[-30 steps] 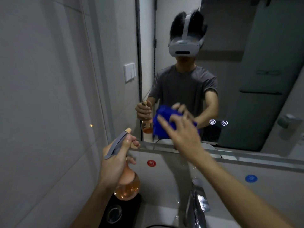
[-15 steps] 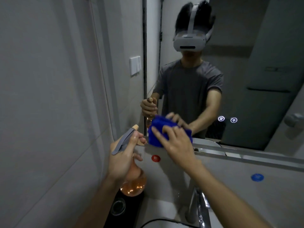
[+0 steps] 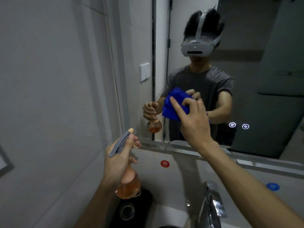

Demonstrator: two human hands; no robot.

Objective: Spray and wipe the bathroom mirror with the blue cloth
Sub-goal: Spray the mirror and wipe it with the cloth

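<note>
At the left, the left hand (image 3: 119,159) is wrapped around the neck of a spray bottle (image 3: 127,181) with orange liquid in its round base, fingers curled close about it below the grey trigger and pale nozzle, held above the dark item at the counter's left edge. To the right and higher, the right hand (image 3: 193,120) presses the blue cloth (image 3: 172,102) against the mirror (image 3: 263,79), index finger stretched out across the fabric while the other fingers bend and bunch it. The tap (image 3: 211,204) stands below the right forearm.
</note>
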